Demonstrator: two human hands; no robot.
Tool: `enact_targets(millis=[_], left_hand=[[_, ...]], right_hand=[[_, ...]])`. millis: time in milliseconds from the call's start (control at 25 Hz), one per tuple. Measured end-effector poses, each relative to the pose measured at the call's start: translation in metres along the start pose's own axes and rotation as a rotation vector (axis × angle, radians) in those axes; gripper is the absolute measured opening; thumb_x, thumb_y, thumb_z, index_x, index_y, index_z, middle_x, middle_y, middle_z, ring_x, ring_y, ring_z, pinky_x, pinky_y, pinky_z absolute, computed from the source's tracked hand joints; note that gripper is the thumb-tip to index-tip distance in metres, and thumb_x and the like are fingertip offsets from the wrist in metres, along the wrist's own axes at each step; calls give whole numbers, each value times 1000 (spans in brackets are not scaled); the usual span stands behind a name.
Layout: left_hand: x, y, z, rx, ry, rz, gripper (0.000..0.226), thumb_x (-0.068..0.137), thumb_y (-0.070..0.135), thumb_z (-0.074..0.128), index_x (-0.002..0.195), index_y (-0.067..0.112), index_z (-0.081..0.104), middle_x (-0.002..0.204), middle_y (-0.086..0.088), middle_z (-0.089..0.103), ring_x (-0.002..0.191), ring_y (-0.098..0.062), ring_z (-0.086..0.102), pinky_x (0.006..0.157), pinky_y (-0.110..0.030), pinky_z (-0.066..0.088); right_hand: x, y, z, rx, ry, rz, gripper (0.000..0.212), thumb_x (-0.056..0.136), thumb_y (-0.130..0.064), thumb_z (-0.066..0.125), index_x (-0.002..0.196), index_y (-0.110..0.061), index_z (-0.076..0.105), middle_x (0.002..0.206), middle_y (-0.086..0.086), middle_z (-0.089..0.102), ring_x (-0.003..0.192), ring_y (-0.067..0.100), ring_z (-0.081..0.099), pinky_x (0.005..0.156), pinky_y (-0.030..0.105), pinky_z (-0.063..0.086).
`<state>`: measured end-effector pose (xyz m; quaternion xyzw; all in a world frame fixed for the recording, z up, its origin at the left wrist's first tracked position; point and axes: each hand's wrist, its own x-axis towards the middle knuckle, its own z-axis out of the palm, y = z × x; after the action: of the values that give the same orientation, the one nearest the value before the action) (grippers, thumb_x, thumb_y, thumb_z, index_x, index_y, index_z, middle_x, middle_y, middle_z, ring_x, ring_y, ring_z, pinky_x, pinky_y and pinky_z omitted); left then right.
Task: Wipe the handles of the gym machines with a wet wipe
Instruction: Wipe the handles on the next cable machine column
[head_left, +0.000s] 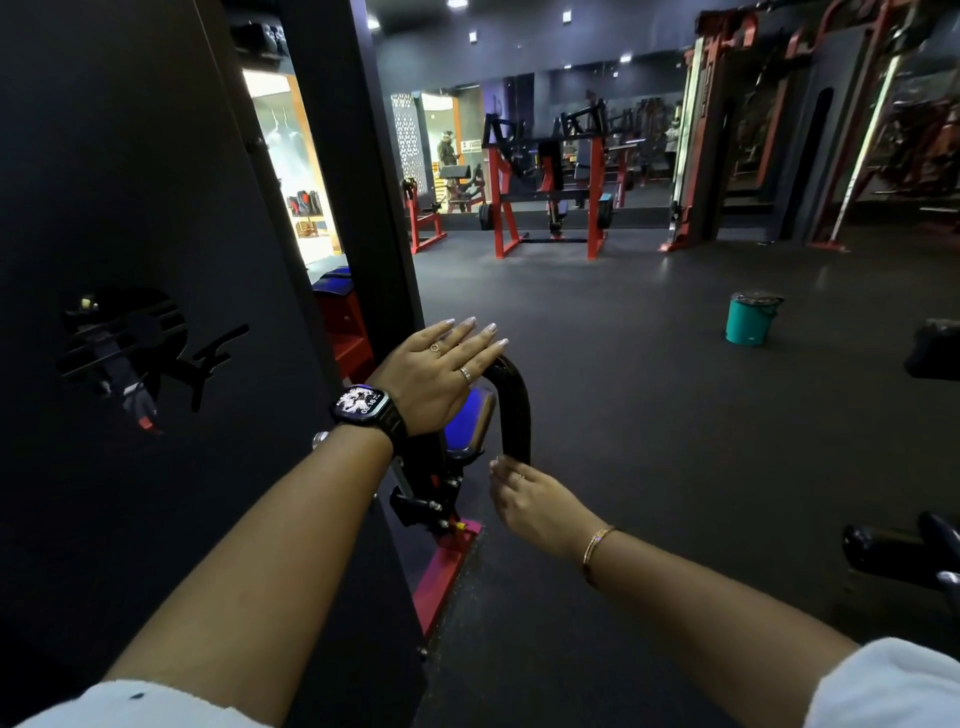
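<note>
while the left hand (441, 371) lies flat over the top bend of the black handle (515, 415), fingers straight and spread, palm down, the right hand (530, 501) sits lower, at the handle's bottom end, fingers curled in toward the bar. whether those curled fingers actually close on the bar or pinch something small against it — cannot tell, the back of the hand covers it. and no wet wipe shows anywhere in view; if there is one, it is tucked under a palm.

now the geometry that matters: the handle stands nearly upright, its long axis running from the right fingertips up and slightly away to the curve under the left palm, where it hooks over toward the machine. so the bare stretch of bar lies directly between the two hands — above the right, below the left. the right hand looks nearer to that stretch and better placed to run up along it; my read is the left is only steadying the top.

just behind the bar sits a blue pad (465, 426), with the red base (447, 566) below and the tall black panel (156, 208) to the left. a teal bucket (750, 319) stands well apart on the floor, off to the right.
</note>
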<state>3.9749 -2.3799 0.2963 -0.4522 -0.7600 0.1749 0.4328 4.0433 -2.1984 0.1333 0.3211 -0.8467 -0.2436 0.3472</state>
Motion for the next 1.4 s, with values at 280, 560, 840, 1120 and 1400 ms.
enact_targets(millis=[280,560,840,1120,1400], left_hand=[[11,-3,2,45,-30,83,55,95,32,37,148,18,34,148,-7,41,133,-28,44,112,-43,30],[-6,-21,4,192,73,42,54,95,29,37,148,15,34,148,-8,42,138,-28,37,114,-43,19],[-11,-18,11,156,51,6,52,93,26,41,144,13,41,139,-9,52,125,-30,53,107,-41,28],[-11,-13,9,73,27,-52,51,94,29,41,143,11,44,143,-9,48,124,-27,54,108,-40,29],[-9,-7,-3,-3,-92,-112,65,81,28,35,142,12,44,146,-8,45,128,-24,50,111,-41,23]], right_hand=[[36,42,-27,16,202,232,33,96,-9,43,121,3,61,126,16,61,130,30,47,118,42,17],[1,31,-27,169,216,97,34,95,-4,43,122,-6,64,132,11,58,130,26,48,118,39,20],[21,52,-32,334,422,419,58,89,14,46,143,-3,34,151,14,30,141,30,28,114,42,31],[-29,7,-1,298,197,210,58,89,11,37,144,-4,30,151,12,32,144,26,21,111,38,35],[31,52,-37,236,309,317,48,92,9,44,139,-1,44,147,13,40,138,28,34,113,41,31]])
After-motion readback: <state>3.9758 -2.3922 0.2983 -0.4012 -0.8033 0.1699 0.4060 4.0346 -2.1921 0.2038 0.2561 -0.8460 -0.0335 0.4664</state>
